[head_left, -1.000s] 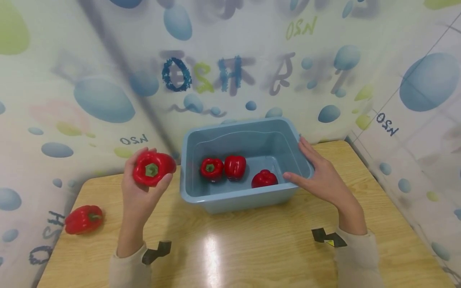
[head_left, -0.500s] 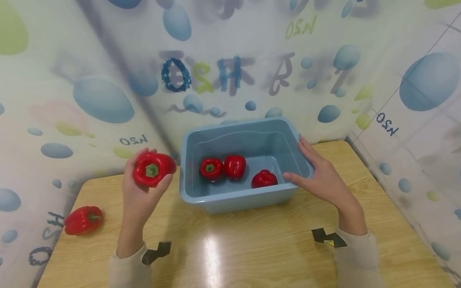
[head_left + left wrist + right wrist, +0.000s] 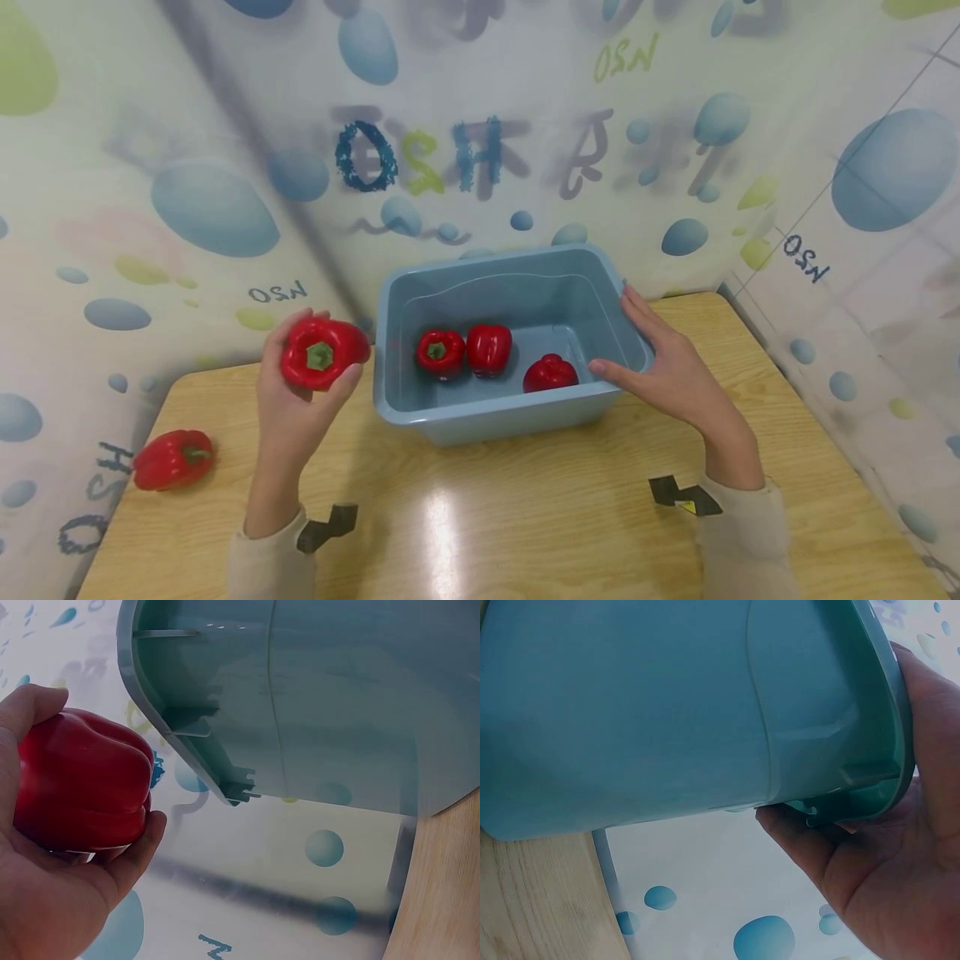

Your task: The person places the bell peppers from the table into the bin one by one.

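Observation:
My left hand (image 3: pixel 296 408) grips a red bell pepper (image 3: pixel 345 340) beside the left end of a blue plastic bin (image 3: pixel 502 410), its green stem facing the head camera. The left wrist view shows this pepper (image 3: pixel 90 784) between thumb and fingers, apart from the bin (image 3: pixel 345 705). At the bin's right end, my right hand (image 3: pixel 678 371) holds the rim, thumb over the front corner. Fingers reach under that rim (image 3: pixel 909 727) in the right wrist view. Inside the bin lie three red bell peppers: one on the left (image 3: pixel 441 354), a middle one (image 3: pixel 490 350) and one on the right (image 3: pixel 551 373).
Another red bell pepper (image 3: pixel 174 460) lies on its side near the left edge of the wooden table (image 3: pixel 525 517). A patterned white sheet (image 3: pixel 300 208) rises behind the table and along its sides, close behind the bin.
My left hand has shifted very slightly to the right with its bell pepper. The right hand, the bin and the peppers inside it look the same.

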The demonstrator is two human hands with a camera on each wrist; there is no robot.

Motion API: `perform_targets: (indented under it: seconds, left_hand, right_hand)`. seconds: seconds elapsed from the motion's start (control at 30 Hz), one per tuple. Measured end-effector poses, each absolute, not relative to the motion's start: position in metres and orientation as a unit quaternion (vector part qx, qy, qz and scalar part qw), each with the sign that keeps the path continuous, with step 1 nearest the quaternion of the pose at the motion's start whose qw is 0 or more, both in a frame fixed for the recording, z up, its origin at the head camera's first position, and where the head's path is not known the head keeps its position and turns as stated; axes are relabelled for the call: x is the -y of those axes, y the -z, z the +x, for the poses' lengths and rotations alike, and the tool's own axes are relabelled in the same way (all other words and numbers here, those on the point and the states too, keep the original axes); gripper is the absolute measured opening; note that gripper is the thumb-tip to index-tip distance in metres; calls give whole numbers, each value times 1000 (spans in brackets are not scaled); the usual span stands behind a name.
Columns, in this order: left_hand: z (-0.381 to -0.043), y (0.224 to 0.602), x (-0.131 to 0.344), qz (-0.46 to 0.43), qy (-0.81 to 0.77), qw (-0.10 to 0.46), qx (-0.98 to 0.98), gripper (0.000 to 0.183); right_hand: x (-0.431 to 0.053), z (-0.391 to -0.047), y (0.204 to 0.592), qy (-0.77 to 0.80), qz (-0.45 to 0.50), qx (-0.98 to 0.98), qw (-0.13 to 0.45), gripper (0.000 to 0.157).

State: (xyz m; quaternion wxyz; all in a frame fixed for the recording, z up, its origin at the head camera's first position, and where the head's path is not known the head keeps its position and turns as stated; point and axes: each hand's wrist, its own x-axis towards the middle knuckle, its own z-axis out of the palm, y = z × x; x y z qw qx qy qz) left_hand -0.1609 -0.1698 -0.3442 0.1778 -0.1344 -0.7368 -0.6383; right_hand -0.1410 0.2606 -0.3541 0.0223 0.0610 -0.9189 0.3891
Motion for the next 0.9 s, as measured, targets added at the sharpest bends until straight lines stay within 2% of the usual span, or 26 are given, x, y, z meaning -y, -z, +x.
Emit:
perform_targets:
  seconds: [0.9]
  left_hand:
    - [-160, 346, 162, -158, 626, 170, 744, 82]
  right_hand:
    - [-260, -141, 354, -384, 59, 921, 22, 99]
